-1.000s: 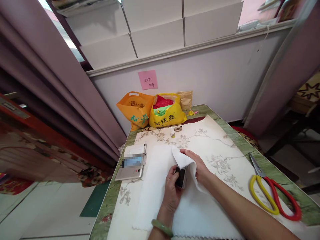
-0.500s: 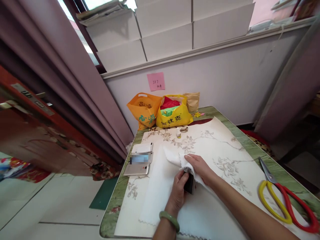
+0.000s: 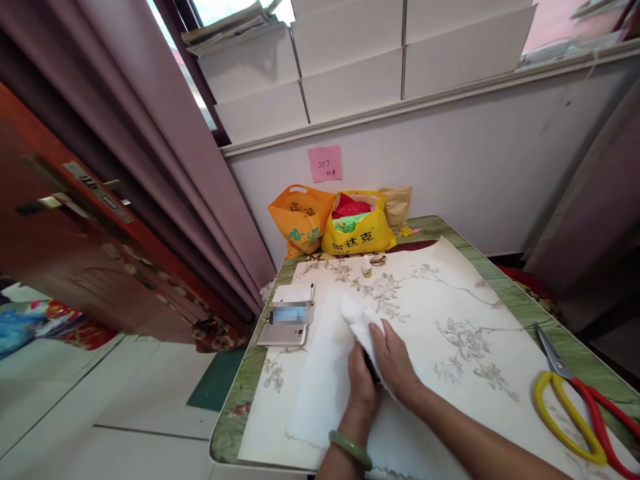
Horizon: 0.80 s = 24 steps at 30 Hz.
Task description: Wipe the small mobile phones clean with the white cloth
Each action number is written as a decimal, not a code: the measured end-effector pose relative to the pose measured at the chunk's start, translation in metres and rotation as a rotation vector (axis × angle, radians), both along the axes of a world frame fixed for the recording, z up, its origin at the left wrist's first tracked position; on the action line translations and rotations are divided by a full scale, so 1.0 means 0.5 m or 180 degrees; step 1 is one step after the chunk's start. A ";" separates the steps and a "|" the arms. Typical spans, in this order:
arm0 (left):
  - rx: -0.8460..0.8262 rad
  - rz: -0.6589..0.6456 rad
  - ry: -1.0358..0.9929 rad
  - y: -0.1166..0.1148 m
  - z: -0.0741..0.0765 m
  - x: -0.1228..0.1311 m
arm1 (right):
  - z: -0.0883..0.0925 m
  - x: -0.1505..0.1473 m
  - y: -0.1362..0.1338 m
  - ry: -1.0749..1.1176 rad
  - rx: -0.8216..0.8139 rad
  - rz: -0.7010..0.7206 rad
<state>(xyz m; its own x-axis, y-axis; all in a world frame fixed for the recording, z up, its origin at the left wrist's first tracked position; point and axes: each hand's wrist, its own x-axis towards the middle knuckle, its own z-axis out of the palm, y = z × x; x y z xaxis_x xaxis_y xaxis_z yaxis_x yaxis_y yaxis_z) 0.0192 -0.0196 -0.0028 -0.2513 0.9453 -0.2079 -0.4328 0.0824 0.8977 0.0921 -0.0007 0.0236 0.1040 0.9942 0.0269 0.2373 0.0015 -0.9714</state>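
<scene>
My left hand (image 3: 361, 385), below a green bangle (image 3: 350, 450), is wrapped round a small black rectangular object (image 3: 371, 365). Most of that object is hidden by my fingers and a white cloth (image 3: 361, 325). Over its right side, my right hand (image 3: 397, 363) grips the cloth and presses it against the object. Both hands are close together above a white fabric sheet (image 3: 320, 393) with a zigzag-cut edge, which lies on the table. I cannot tell whether the cloth is part of that sheet.
Several phones (image 3: 283, 335) lie on the left. An orange bag (image 3: 303, 220), a filled yellow bag (image 3: 357, 233) and a tan pouch (image 3: 399, 205) stand at the back. A small white bottle (image 3: 367, 267) is in front of them. Large scissors (image 3: 570, 393) lie at the right edge.
My right hand has moved down the object, and the cloth now covers more of its black face. The view has shifted slightly left.
</scene>
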 end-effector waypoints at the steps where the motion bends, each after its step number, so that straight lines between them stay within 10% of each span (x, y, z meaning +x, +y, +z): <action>1: 0.0060 0.0033 0.0111 0.002 -0.006 -0.002 | -0.010 -0.004 -0.014 -0.0084 0.0022 -0.0017; 10: -0.0180 0.0559 0.0761 0.003 -0.033 -0.010 | -0.043 0.009 -0.060 -0.0031 0.0280 -0.0040; 17: 0.0359 -0.0474 -0.0610 0.005 0.026 0.002 | -0.005 0.052 0.021 -0.0338 0.0023 0.0336; 24: 0.0049 -0.0163 -0.1018 0.009 0.015 -0.006 | 0.023 0.122 0.126 0.0921 -0.0141 -0.0200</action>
<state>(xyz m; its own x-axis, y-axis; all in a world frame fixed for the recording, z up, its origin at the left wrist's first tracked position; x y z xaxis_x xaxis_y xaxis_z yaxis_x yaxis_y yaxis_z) 0.0163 -0.0152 0.0048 -0.1275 0.9587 -0.2541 -0.6888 0.0987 0.7182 0.1530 0.0622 0.0353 0.1626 0.9851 -0.0560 -0.0513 -0.0483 -0.9975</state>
